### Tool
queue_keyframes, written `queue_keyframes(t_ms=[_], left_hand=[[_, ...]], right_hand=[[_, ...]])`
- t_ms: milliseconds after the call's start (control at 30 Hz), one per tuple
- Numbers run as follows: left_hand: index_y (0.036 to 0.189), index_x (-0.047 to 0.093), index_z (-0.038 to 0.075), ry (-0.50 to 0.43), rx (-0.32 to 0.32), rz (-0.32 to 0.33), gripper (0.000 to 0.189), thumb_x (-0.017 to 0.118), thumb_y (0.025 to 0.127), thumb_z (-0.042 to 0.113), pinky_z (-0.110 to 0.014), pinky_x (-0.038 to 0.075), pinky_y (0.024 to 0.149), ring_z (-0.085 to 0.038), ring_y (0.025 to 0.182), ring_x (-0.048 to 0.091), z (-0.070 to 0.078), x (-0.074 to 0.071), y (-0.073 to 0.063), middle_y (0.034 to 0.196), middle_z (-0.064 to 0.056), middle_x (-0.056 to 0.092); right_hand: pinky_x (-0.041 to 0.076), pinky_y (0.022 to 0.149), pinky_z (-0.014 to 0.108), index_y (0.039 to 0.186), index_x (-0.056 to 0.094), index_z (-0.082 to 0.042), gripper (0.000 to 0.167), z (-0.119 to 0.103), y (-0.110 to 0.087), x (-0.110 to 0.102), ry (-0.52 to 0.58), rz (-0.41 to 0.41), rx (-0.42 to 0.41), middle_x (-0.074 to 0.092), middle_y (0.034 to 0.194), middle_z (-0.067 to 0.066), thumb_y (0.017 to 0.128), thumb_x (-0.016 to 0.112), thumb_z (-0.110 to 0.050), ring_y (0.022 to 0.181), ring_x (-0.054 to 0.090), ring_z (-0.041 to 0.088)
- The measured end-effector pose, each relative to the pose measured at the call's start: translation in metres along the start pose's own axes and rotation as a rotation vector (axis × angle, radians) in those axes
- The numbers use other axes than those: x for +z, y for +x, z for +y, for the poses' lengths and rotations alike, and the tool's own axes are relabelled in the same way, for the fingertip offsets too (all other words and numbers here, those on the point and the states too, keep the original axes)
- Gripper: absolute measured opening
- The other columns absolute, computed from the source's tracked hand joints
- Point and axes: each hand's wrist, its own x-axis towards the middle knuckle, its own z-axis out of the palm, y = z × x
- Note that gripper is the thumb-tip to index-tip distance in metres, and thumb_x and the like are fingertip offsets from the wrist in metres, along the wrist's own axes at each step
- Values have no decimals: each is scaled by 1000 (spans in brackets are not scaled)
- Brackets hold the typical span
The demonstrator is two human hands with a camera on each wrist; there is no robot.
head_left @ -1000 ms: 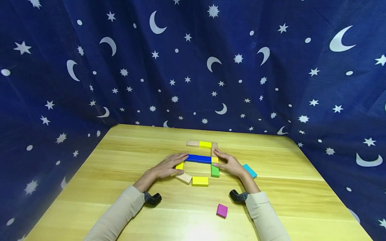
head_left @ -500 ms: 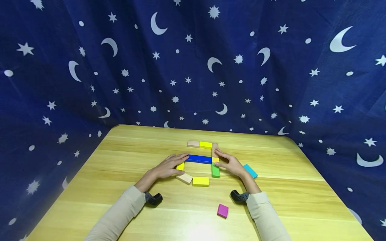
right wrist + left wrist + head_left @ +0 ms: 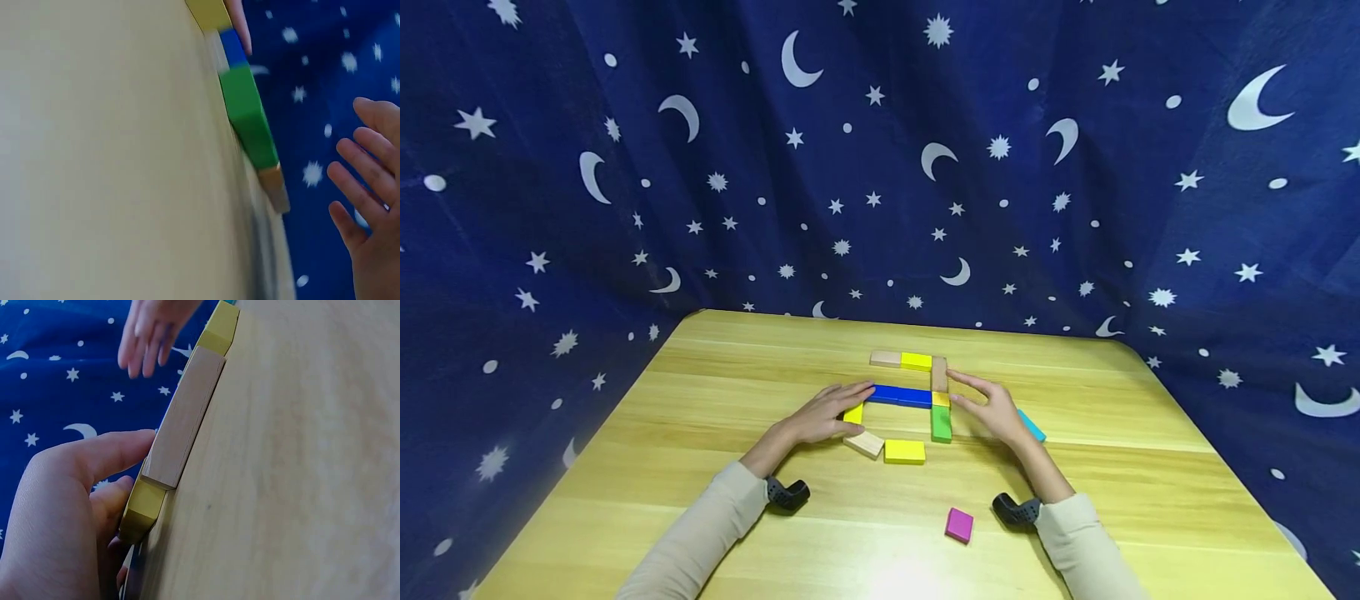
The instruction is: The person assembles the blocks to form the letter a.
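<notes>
My left hand (image 3: pixel 823 415) lies at the left end of the block figure, fingertips at the blue blocks (image 3: pixel 898 396), thumb by an angled plain wood block (image 3: pixel 865 442). A yellow block (image 3: pixel 853 413) shows partly beneath it. In the left wrist view the thumb reaches the plain block (image 3: pixel 184 419) while the other fingers sit beside the yellow block (image 3: pixel 142 506). My right hand (image 3: pixel 996 410) hovers just right of the column made of a plain block (image 3: pixel 939 374), an orange piece (image 3: pixel 940 399) and a green block (image 3: pixel 941 425). Its fingers are spread and hold nothing.
At the back, a plain block (image 3: pixel 885 358) and a yellow block (image 3: pixel 916 362) form the top row. Another yellow block (image 3: pixel 905 452) lies in front. A magenta block (image 3: pixel 958 525) is near me, and a light-blue block (image 3: pixel 1032 425) shows partly behind my right wrist. A dark starry curtain (image 3: pixel 880 167) backs the table.
My right hand has drawn away to the right from the column, its fingers leaving the plain and green blocks. The left hand stays in place. The whole view shifts slightly.
</notes>
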Motion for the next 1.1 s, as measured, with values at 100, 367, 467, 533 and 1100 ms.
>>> queue_keyframes(t_ms=[100,367,467,533,1100], left_hand=[[148,20,11,-1,10,5,73,49,91,47,-51,9,108,-25,137,20,1,-1,1,152,-2,13],[148,18,13,-8,-1,-18,74,47,91,51,-48,8,109,-23,137,18,2,1,1,153,0,12],[149,16,15,-5,-10,-26,74,45,91,53,-46,8,109,-21,137,17,2,0,1,153,1,10],[149,17,16,-7,-18,-26,74,44,91,54,-46,7,110,-20,137,17,1,-2,1,153,2,10],[149,16,15,-26,-10,-29,74,46,91,51,-51,7,108,-24,137,18,-1,-2,1,153,-6,14]], right_hand=[[34,97,54,122,58,2,38,-14,-15,-1,-33,-14,-68,58,121,15,86,64,-8,115,50,35],[42,93,44,120,61,-5,38,-19,-67,3,-82,-167,-198,61,119,5,84,68,-11,112,55,20],[39,97,31,126,57,-8,44,-8,-84,2,4,-313,-176,59,124,2,84,68,-16,116,52,16],[36,98,24,130,54,-9,50,-3,-94,0,53,-424,-154,56,127,2,83,69,-19,118,49,16],[43,91,26,121,62,-18,43,10,-121,15,-3,-366,-214,58,123,2,80,72,-24,115,50,17]])
